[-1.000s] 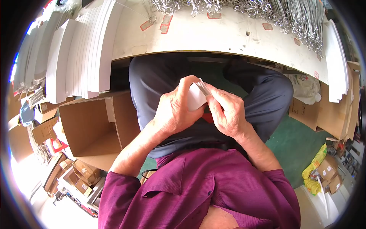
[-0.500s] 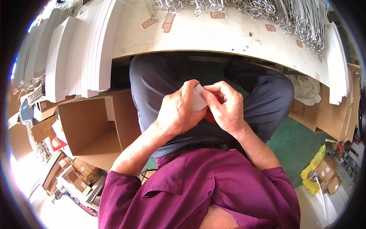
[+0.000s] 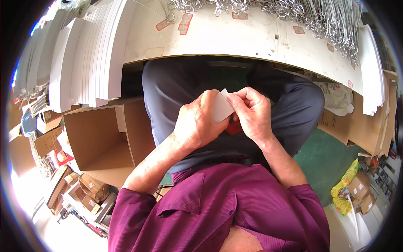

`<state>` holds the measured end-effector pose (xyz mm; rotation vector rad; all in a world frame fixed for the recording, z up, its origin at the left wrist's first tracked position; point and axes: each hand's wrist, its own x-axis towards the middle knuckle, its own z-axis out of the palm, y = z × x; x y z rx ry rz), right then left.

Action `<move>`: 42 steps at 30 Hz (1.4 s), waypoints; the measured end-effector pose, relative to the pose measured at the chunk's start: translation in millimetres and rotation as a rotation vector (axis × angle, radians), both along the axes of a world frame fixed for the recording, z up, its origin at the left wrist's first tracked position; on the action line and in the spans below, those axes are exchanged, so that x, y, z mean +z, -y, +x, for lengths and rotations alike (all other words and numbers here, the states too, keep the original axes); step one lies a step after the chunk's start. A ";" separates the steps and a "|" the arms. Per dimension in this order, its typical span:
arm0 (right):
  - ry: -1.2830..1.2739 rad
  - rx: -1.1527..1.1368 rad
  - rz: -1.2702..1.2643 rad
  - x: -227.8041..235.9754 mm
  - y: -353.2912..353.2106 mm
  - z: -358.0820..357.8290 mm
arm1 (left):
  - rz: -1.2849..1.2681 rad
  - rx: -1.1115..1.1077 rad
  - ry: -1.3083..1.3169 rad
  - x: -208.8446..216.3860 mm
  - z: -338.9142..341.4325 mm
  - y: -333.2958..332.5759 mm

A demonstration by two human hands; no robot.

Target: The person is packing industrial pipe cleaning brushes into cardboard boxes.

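A small white card (image 3: 221, 108) is held over the lap, just below the front edge of the white worktable (image 3: 252, 40). The left hand (image 3: 197, 124) is curled around the card's lower left side, fingers wrapped behind it and the thumb laid across its face. The right hand (image 3: 252, 113) is pinched on the card's upper right corner, fingertips bunched tight, so the card is gripped from both sides at once. Something red (image 3: 233, 127) is glimpsed under the card, between the two hands; what it is cannot be told.

On the worktable, along its far edge, a heap of silver metal wire hooks (image 3: 319, 12) is spread. At the table's left end, tall stacks of white sheets (image 3: 86, 63) are stood on edge. Below that left end, an open brown cardboard box (image 3: 100, 138) is seen beside the left knee. Under the table's right end more brown cartons (image 3: 369, 126) are leaned, and a green floor mat (image 3: 327, 164) is laid near them. Further out from the table on that side, a yellow bag (image 3: 346, 180) is slumped on the floor.
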<state>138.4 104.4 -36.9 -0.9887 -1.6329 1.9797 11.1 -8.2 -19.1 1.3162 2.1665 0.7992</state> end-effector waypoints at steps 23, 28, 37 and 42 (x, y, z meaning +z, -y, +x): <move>-0.064 0.114 0.627 -2.5 18.7 3.0 | 0.010 0.028 0.100 2.8 -7.3 3.0; -0.073 0.114 0.646 -3.5 23.3 2.6 | 0.018 0.023 0.095 -1.5 -7.0 4.1; -0.147 0.007 0.094 -7.8 26.4 -5.1 | 0.024 0.039 0.043 5.3 -7.3 -3.2; -0.141 -0.080 0.070 1.9 4.5 -4.1 | -0.174 0.066 0.050 18.7 -15.3 16.3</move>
